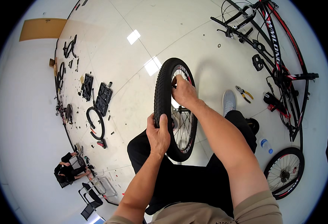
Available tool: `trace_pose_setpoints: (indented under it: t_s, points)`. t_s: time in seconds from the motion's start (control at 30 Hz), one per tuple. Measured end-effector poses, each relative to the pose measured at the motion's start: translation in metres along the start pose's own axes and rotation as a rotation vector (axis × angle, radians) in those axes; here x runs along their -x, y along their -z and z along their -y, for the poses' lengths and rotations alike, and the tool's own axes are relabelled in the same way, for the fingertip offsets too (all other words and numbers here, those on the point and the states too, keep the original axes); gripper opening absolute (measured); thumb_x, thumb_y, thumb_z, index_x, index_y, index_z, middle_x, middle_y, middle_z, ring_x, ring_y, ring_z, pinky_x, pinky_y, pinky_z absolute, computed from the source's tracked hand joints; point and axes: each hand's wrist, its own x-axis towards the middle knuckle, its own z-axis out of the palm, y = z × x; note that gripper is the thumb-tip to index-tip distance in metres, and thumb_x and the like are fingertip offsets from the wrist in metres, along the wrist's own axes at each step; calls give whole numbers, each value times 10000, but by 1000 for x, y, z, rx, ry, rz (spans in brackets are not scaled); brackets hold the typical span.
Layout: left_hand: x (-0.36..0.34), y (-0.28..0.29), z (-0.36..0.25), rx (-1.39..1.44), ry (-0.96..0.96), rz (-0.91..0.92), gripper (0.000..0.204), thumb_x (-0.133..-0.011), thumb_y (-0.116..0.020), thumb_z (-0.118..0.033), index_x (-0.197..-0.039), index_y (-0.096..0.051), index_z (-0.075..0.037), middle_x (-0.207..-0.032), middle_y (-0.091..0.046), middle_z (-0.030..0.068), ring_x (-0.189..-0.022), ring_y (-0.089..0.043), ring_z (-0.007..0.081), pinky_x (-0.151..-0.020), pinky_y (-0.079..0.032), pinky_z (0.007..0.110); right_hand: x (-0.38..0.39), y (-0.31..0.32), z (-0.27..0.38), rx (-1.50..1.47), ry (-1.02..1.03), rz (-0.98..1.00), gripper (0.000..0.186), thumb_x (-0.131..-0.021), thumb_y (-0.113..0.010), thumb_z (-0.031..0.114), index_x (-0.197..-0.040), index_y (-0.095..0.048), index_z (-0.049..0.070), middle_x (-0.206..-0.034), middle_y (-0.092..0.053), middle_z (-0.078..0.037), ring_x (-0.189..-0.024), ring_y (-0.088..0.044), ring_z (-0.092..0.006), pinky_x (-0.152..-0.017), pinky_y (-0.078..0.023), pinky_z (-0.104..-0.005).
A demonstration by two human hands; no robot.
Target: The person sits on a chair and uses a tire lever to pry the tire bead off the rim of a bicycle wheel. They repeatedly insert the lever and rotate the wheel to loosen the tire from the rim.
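Observation:
A bicycle wheel (165, 89) with a black knobby tyre stands upright between my knees, its spokes facing right. My left hand (158, 135) grips the tyre low on its left side, thumb over the tread. Reaching in from the right, my right hand (184, 92) is at the inner side of the rim, near the top. Its fingers are bent together there, with a small dark bit beside the fingertips. What they pinch is mostly hidden by the hand and rim. The hub and lower spokes show below my right wrist.
At right lies a black and red bicycle frame (275, 48), with another wheel (284, 173) below it. Pliers (244, 94) and a water bottle (266, 145) are nearer. Tool cases (103, 99) and a loose tyre (89, 118) lie left. Another person (68, 172) sits far left.

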Motion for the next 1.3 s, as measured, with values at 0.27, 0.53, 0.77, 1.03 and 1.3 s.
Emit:
trace_pose_setpoints:
  t_s: [0.27, 0.53, 0.77, 1.03, 1.3]
  points:
    - [28, 10, 29, 2, -71, -21, 402, -1058, -579, -288, -1263, -492, 46, -1039, -642, 99, -838, -667, 162, -753, -609, 317, -9, -3, -16, 21, 69, 61, 288, -888, -680, 140, -1115, -577, -3, -1052, -716, -238, -1045, -682, -409, -901, -522, -493]
    - [42, 3, 33, 119, -53, -31, 413, -1036, -620, -220, -1315, -486, 54, -1071, -657, 98, -878, -638, 123, -822, -544, 286, -13, 7, -22, -2, 55, -11, 290, -888, -674, 129, -1127, -573, -1, -1079, -714, -223, -1057, -664, -421, -908, -516, -490]
    - [34, 1, 55, 241, -125, 58, 460, -1048, -586, -181, -1401, -390, 41, -1177, -632, 133, -1072, -647, 205, -959, -522, 348, -6, 28, 15, 13, 261, -169, 228, -914, -682, 159, -1029, -541, 21, -876, -712, -211, -862, -698, -421, -751, -528, -512]
    - [-21, -10, 4, 97, -115, 52, 540, -1042, -557, -250, -1492, -395, 1, -1455, -522, 196, -1336, -527, 282, -1058, -456, 399, -7, 20, -8, 95, 306, -268, 241, -862, -682, 93, -1042, -534, 33, -762, -696, -169, -760, -709, -381, -694, -541, -496]
    - [-136, -59, -89, -266, -104, 107, 712, -1044, -467, -576, -1238, -622, 92, -992, -661, 153, -918, -585, 215, -856, -469, 326, 3, 13, 1, 72, 343, -243, 217, -881, -648, 88, -1053, -531, 25, -740, -690, -165, -739, -704, -384, -679, -550, -496]
